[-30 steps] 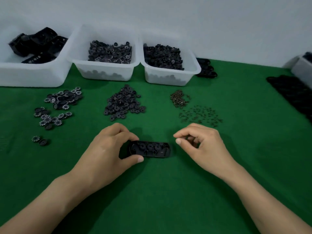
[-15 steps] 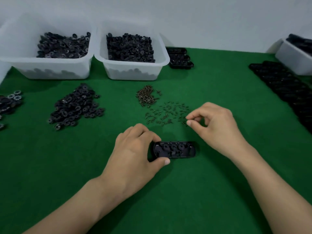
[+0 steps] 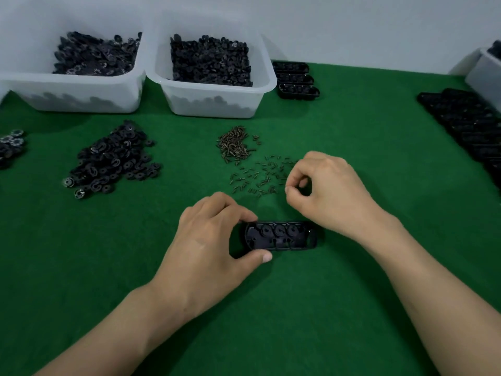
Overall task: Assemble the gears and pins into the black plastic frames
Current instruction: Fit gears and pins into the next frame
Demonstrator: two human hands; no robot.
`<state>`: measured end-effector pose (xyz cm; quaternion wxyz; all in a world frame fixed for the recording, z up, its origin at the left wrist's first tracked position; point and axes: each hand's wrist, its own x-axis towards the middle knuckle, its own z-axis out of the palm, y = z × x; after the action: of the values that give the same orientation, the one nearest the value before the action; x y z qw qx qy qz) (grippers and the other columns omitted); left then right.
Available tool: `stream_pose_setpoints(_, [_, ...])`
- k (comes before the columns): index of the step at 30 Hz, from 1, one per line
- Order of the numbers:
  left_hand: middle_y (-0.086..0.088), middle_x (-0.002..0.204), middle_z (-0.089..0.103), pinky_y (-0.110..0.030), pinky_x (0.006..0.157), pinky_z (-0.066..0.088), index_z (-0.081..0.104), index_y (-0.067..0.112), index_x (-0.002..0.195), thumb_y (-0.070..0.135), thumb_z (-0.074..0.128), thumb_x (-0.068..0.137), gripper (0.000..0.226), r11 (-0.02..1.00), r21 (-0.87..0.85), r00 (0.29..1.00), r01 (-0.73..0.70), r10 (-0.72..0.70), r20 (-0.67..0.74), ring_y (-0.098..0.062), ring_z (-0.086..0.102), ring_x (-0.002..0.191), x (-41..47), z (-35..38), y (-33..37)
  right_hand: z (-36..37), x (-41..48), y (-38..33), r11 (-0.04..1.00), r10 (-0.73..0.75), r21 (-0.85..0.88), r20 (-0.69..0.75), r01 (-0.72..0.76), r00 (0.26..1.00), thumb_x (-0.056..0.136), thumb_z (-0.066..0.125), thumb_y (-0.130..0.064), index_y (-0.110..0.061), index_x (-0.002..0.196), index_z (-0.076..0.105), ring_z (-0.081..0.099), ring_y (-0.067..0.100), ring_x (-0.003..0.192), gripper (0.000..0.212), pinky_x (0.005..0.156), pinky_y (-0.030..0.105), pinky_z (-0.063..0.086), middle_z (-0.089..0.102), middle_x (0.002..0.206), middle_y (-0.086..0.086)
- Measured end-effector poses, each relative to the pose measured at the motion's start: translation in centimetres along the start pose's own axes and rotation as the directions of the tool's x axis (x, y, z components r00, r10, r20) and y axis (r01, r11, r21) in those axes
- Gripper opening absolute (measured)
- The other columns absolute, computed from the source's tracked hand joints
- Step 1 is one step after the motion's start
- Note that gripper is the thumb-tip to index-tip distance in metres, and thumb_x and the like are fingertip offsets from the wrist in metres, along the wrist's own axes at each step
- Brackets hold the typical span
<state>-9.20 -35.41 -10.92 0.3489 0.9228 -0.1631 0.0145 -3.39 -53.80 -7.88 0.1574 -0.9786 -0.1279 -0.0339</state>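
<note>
A black plastic frame (image 3: pixel 282 236) lies on the green felt with three gears seated in it. My left hand (image 3: pixel 214 242) pinches its left end between forefinger and thumb. My right hand (image 3: pixel 328 191) hovers just above and right of the frame, at the near edge of the scattered small pins (image 3: pixel 260 175). Its forefinger and thumb are curled close together; whether a pin sits between them is too small to tell. A pile of loose black gears (image 3: pixel 113 161) lies to the left.
Two white bins of black gears (image 3: pixel 95 85) (image 3: pixel 214 99) stand at the back. A heap of brass springs (image 3: pixel 234 146) lies behind the pins. Three frames (image 3: pixel 296 81) sit behind the right bin. Rows of frames (image 3: pixel 466 123) line the right edge, toothed gears (image 3: pixel 10 145) the left.
The view has swung right, off the left bin and toothed gears. My right hand moved from beside the frame up to the pins. My left hand kept hold of the frame.
</note>
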Motion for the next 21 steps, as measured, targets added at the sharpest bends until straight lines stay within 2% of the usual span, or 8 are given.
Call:
stream_pose_setpoints(4, [0.013, 0.091, 0.049, -0.028, 0.083, 0.038, 0.064, 0.024, 0.099, 0.054, 0.062, 0.064, 0.047, 1.0, -0.007, 1.0, -0.001, 0.001, -0.014, -0.005, 0.042, 0.084, 0.0, 0.0, 0.0, 0.4, -3.0, -0.7, 0.963, -0.077, 0.248, -0.107, 0.102, 0.991, 0.076, 0.066, -0.015, -0.02, 0.068, 0.063, 0.047, 0.001, 0.067, 0.009, 0.063, 0.017, 0.038, 0.055, 0.073, -0.008])
stream_pose_setpoints(7, [0.012, 0.09, 0.049, -0.031, 0.083, 0.04, 0.064, 0.023, 0.098, 0.053, 0.064, 0.063, 0.046, 1.0, -0.013, 1.0, -0.005, 0.004, -0.02, -0.005, 0.043, 0.083, 0.0, 0.1, 0.0, 1.6, -4.6, -1.6, 0.916, -0.155, 0.356, -0.109, 0.185, 0.982, 0.076, 0.067, -0.013, -0.015, 0.073, 0.066, 0.05, 0.008, 0.071, 0.003, 0.063, 0.02, 0.041, 0.055, 0.075, -0.004])
stream_pose_setpoints(11, [0.01, 0.089, 0.051, -0.034, 0.081, 0.043, 0.065, 0.022, 0.098, 0.053, 0.063, 0.063, 0.047, 1.0, -0.017, 1.0, -0.008, 0.008, -0.021, -0.007, 0.045, 0.082, 0.0, 0.0, 0.1, 2.3, -4.6, -1.6, 0.918, -0.168, 0.34, -0.132, 0.204, 0.977, 0.077, 0.069, -0.008, -0.01, 0.076, 0.067, 0.051, 0.014, 0.074, 0.003, 0.067, 0.022, 0.04, 0.056, 0.076, 0.0])
stream_pose_setpoints(14, [0.011, 0.089, 0.05, -0.031, 0.08, 0.041, 0.065, 0.023, 0.097, 0.053, 0.064, 0.063, 0.046, 1.0, -0.011, 1.0, -0.011, 0.011, -0.027, -0.004, 0.042, 0.08, 0.1, 0.1, 0.0, 2.5, -4.7, -1.6, 0.929, -0.177, 0.3, -0.154, 0.216, 0.972, 0.077, 0.068, -0.01, -0.01, 0.076, 0.067, 0.051, 0.016, 0.073, 0.002, 0.066, 0.023, 0.04, 0.055, 0.076, 0.0])
stream_pose_setpoints(18, [0.014, 0.088, 0.048, -0.025, 0.081, 0.035, 0.065, 0.025, 0.097, 0.056, 0.06, 0.062, 0.047, 1.0, -0.021, 1.0, -0.012, 0.011, -0.028, 0.004, 0.041, 0.081, 0.0, 0.2, -0.1, 2.4, -4.7, -1.6, 0.914, -0.178, 0.338, -0.166, 0.226, 0.97, 0.077, 0.066, -0.012, -0.011, 0.076, 0.067, 0.051, 0.014, 0.074, 0.003, 0.067, 0.021, 0.039, 0.055, 0.076, -0.001])
stream_pose_setpoints(21, [0.014, 0.088, 0.048, -0.025, 0.081, 0.034, 0.065, 0.025, 0.097, 0.057, 0.059, 0.062, 0.048, 1.0, -0.024, 1.0, -0.015, 0.014, -0.027, 0.005, 0.041, 0.081, 0.0, 0.2, -0.1, 2.5, -4.8, -1.6, 0.923, -0.195, 0.303, -0.159, 0.236, 0.968, 0.077, 0.068, -0.012, -0.011, 0.076, 0.067, 0.05, 0.016, 0.074, 0.002, 0.067, 0.025, 0.041, 0.055, 0.075, -0.001])
